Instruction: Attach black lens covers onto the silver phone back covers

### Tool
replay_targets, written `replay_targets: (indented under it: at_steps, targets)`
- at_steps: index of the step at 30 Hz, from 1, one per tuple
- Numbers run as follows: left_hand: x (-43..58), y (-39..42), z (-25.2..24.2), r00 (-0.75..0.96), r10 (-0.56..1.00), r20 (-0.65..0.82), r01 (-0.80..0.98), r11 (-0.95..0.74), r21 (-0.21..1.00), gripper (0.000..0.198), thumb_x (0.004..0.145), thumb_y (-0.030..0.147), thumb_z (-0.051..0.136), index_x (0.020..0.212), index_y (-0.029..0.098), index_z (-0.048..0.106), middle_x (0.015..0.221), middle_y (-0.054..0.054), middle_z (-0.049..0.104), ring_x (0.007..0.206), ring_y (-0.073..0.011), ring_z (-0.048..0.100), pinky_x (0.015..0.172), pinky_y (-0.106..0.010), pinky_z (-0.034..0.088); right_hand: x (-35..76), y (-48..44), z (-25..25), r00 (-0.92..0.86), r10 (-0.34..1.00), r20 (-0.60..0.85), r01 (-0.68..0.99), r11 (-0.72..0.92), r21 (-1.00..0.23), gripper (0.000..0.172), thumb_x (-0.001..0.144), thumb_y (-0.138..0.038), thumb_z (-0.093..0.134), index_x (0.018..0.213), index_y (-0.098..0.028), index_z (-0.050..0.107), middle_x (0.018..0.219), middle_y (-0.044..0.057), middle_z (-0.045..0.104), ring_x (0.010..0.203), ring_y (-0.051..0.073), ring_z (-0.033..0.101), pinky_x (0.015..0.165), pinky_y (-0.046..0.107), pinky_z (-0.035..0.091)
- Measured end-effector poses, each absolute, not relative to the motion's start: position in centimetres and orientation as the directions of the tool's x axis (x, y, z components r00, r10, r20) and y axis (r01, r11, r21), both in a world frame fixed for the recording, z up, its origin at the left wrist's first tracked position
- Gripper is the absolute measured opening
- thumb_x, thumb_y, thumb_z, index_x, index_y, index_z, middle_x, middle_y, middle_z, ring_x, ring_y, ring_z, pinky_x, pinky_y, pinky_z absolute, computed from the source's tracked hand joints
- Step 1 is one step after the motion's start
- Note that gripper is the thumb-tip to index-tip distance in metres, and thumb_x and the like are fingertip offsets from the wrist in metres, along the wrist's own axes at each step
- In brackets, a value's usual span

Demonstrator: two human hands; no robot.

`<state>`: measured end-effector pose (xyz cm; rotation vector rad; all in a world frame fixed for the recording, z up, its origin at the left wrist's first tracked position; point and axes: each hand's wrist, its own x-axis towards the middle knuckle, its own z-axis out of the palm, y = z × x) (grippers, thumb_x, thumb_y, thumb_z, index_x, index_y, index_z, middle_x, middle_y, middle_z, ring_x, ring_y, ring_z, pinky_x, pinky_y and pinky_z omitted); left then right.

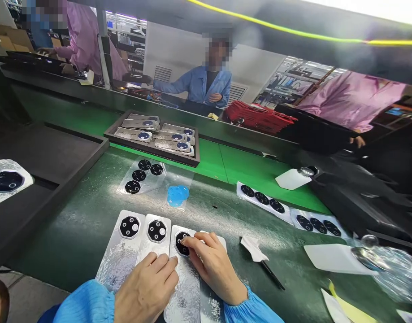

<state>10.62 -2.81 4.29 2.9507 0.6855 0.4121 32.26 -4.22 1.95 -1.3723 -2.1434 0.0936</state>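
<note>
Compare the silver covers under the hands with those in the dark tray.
The near covers lie side by side on the mat; the tray covers overlap. Near covers show black camera circles; tray covers show blue ones. The left hand and right hand press near covers; tray covers lie untouched. All are silvery.

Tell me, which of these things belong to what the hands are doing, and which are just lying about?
In use: left hand, right hand, silver cover under them, its black camera ring, two covers alongside, probably the ring sheet.
Lying about: blue film scrap, tray of covers, black-handled tool, white bottle.
</note>
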Motion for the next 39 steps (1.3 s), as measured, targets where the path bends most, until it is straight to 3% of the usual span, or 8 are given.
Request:
replay_targets:
  at_steps: [5,9,16,20,23,30,34,39]
  targets:
    - [10.7,-2.8,4.2,0.865,0.449,0.224,0.429,-0.893,0.132,0.009,0.089,0.009,0.055,0.096,0.016,0.056,0.116,-0.004,0.065,0.09,-0.0208,0.059,0.073,-0.037,0.043,33.0,-4.3,1.8,-0.091,0.882,0.462,0.69,0.39,-0.61,0.019,0.094,-0.01,0.051,0.106,-0.024,0.053,0.091,0.003,0.061,0.083,0.018,0.058,0.073,0.029,0.047]
    - [10.8,-2.7,4.4,0.87,0.449,0.202,0.431,-0.893,0.13,0.009,0.087,0.009,0.059,0.09,0.016,0.055,0.11,-0.003,0.066,0.084,-0.0196,0.059,0.069,-0.036,0.042,33.7,-4.4,1.5,0.06,0.876,0.479,0.654,0.329,-0.682,0.015,0.095,-0.015,0.053,0.106,-0.024,0.054,0.087,0.0,0.059,0.075,0.015,0.057,0.066,0.025,0.046]
    - [10.9,-2.5,4.5,0.872,0.457,0.173,0.423,-0.883,0.201,0.014,0.087,0.019,0.067,0.09,0.017,0.054,0.104,-0.002,0.066,0.088,-0.0205,0.06,0.076,-0.036,0.046,33.9,-4.2,1.3,0.133,0.846,0.516,0.648,0.319,-0.691,0.012,0.096,-0.017,0.053,0.103,-0.025,0.058,0.085,0.0,0.06,0.07,0.013,0.056,0.063,0.022,0.046]
    - [8.7,-1.5,6.5,0.879,0.472,0.07,0.418,-0.832,0.364,0.025,0.085,0.026,0.073,0.102,0.02,0.055,0.122,-0.003,0.064,0.106,-0.0237,0.058,0.091,-0.038,0.044,34.1,-4.2,1.5,0.177,0.818,0.548,0.655,0.318,-0.686,0.009,0.096,-0.019,0.054,0.1,-0.025,0.059,0.081,-0.001,0.059,0.065,0.012,0.053,0.06,0.021,0.046]
    - [5.8,1.8,9.0,0.872,0.489,0.017,0.433,-0.787,0.439,0.025,0.091,0.028,0.065,0.113,0.023,0.055,0.131,-0.003,0.06,0.122,-0.0241,0.05,0.104,-0.038,0.038,34.1,-4.1,1.6,0.176,0.808,0.562,0.653,0.331,-0.681,0.008,0.096,-0.02,0.054,0.1,-0.025,0.059,0.08,-0.002,0.059,0.064,0.012,0.053,0.059,0.02,0.046]
    - [3.0,14.2,11.0,0.647,0.762,-0.037,0.71,-0.584,0.393,0.019,0.088,0.023,0.054,0.107,0.022,0.056,0.115,-0.007,0.061,0.114,-0.0275,0.054,0.098,-0.044,0.042,34.1,-3.7,1.8,0.155,0.782,0.603,0.663,0.371,-0.651,0.007,0.097,-0.023,0.053,0.098,-0.025,0.059,0.078,-0.002,0.061,0.062,0.012,0.056,0.057,0.019,0.048]
    - [4.1,17.5,9.7,0.643,0.763,-0.067,0.709,-0.561,0.428,0.027,0.081,0.025,0.057,0.108,0.023,0.052,0.108,-0.004,0.06,0.101,-0.0241,0.059,0.089,-0.037,0.048,34.3,-3.4,1.7,0.167,0.772,0.613,0.678,0.362,-0.64,0.008,0.097,-0.025,0.052,0.097,-0.025,0.06,0.077,-0.001,0.063,0.061,0.013,0.058,0.054,0.02,0.048]
    - [4.3,18.3,8.8,0.68,0.731,-0.064,0.663,-0.575,0.48,0.038,0.077,0.026,0.06,0.114,0.023,0.05,0.115,-0.004,0.058,0.109,-0.0234,0.055,0.094,-0.035,0.046,34.3,-3.6,1.7,0.145,0.756,0.639,0.717,0.365,-0.594,0.006,0.097,-0.025,0.053,0.098,-0.025,0.059,0.081,0.001,0.064,0.069,0.016,0.062,0.061,0.025,0.051]
